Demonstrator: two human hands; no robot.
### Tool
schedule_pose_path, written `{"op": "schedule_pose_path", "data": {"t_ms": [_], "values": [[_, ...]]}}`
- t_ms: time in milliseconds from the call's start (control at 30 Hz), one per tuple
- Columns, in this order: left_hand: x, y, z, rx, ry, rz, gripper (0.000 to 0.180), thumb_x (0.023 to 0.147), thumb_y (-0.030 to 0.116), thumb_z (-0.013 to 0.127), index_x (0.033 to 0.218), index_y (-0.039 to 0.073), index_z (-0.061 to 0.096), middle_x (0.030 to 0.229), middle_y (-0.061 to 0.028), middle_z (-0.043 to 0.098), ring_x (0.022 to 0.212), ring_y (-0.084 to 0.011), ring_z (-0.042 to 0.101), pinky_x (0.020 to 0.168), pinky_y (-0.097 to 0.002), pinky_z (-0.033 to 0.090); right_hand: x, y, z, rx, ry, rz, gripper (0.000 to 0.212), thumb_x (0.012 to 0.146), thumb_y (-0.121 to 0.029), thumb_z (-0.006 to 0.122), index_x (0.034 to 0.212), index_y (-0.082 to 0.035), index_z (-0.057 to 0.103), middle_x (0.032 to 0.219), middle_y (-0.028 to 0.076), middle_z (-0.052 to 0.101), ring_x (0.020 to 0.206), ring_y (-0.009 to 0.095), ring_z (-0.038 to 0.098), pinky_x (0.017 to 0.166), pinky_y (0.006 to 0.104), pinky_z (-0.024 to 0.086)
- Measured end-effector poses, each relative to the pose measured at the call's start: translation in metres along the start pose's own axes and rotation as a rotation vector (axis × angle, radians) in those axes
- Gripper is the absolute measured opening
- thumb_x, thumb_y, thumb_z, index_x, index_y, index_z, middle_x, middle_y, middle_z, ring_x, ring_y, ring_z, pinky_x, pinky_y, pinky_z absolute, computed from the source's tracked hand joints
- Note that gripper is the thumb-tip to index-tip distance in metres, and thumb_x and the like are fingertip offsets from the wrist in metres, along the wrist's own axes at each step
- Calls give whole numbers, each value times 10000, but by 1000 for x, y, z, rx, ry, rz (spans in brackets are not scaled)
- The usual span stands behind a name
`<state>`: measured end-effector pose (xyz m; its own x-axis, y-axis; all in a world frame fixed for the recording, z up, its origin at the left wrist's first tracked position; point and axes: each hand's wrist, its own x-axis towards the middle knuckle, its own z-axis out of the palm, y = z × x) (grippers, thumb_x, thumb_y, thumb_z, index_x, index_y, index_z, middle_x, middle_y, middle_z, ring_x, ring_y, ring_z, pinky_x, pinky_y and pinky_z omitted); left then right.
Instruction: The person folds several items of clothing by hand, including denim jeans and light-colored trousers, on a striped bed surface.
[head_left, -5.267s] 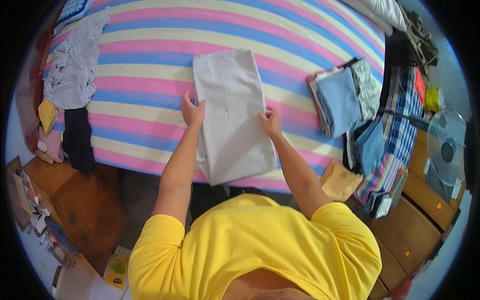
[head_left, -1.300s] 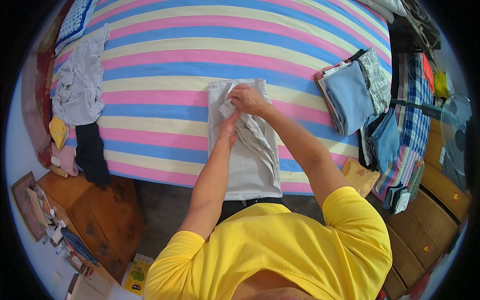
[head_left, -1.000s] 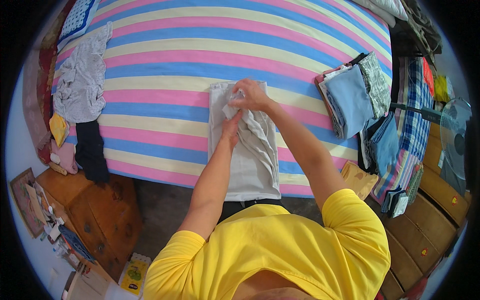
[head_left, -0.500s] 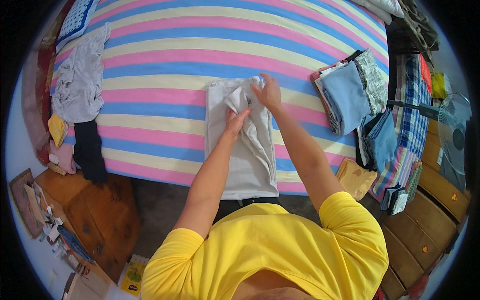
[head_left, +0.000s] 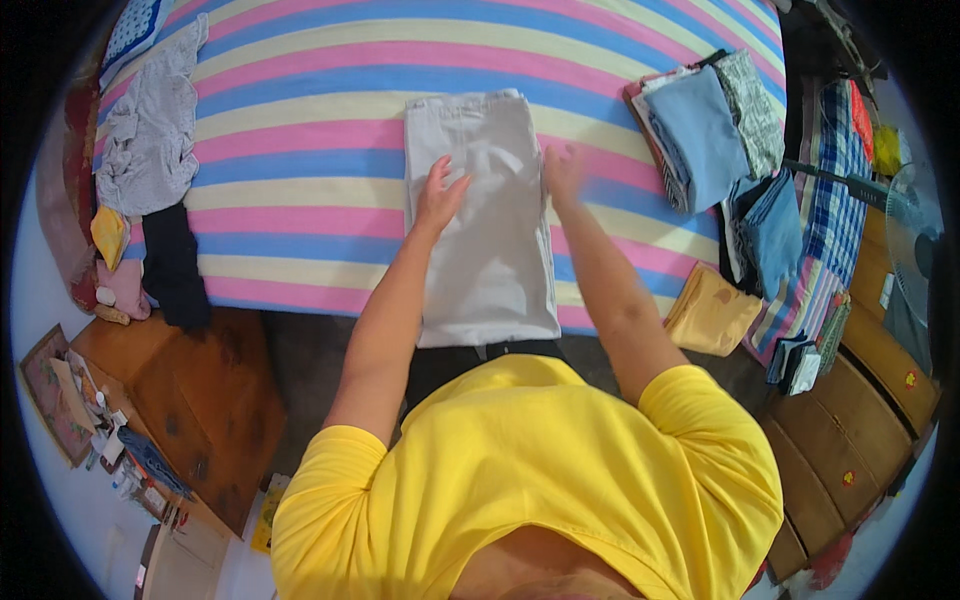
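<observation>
A pair of light grey trousers (head_left: 485,240), folded lengthwise into a long strip, lies on the bed in front of me. Its waistband end is at the far side, and the near end reaches the bed's front edge. My left hand (head_left: 440,198) hovers over the left part of the trousers, fingers and thumb apart, holding nothing. Beside the right edge of the cloth is my right hand (head_left: 563,178), somewhat blurred, its fingers spread and nothing in them. Whether it touches the edge is hard to see.
Striped bedding (head_left: 300,165) covers the bed. Folded clothes (head_left: 695,135) are stacked at right, near a yellow folded cloth (head_left: 712,310) and a fan (head_left: 912,240). At left lie a crumpled pale garment (head_left: 155,130) and a black one (head_left: 173,265), above a wooden cabinet (head_left: 190,400).
The turned-back flap on the trousers now lies flat. Both hands have let go of the cloth and moved apart, the left toward the left edge, the right beyond the right edge. The view has shifted slightly.
</observation>
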<state>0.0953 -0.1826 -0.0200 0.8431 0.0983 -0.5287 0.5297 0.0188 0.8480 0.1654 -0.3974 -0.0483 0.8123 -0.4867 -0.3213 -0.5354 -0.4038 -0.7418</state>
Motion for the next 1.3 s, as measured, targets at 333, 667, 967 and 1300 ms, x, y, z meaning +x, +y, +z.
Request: {"op": "schedule_pose_path", "data": {"t_ms": [333,667,967,1300], "values": [[-208,-123,-62,691,296,-366,814,623,256,713,1288,77,279,1250,-199,372,1130,-364,400,941,-404,345,-168,118,-109,-490,-457,-243,667,636,-278,689,1177,-16,401,994,215,546,906,361,535,801,411,427],[-216,-106,-47,141,77,-902,613,631,167,723,1143,-47,462,1031,-159,579,963,-253,551,805,-339,438,-197,180,-156,46,-754,687,418,731,-168,635,1117,-65,509,1008,94,581,907,239,568,705,382,477],[-149,-11,-95,-962,-82,-349,392,802,174,523,1147,-4,467,1072,-142,564,977,-266,558,855,-408,450,-111,-5,-146,732,-837,693,276,798,-206,557,1039,-77,516,918,39,586,760,168,570,564,280,457],[22,48,-79,-170,137,-119,417,783,325,584,1125,98,513,1035,-80,571,956,-229,547,822,-359,435,-22,-110,-35,268,-526,207,529,788,-369,577,1215,-96,425,1099,106,533,923,236,525,763,350,432]]}}
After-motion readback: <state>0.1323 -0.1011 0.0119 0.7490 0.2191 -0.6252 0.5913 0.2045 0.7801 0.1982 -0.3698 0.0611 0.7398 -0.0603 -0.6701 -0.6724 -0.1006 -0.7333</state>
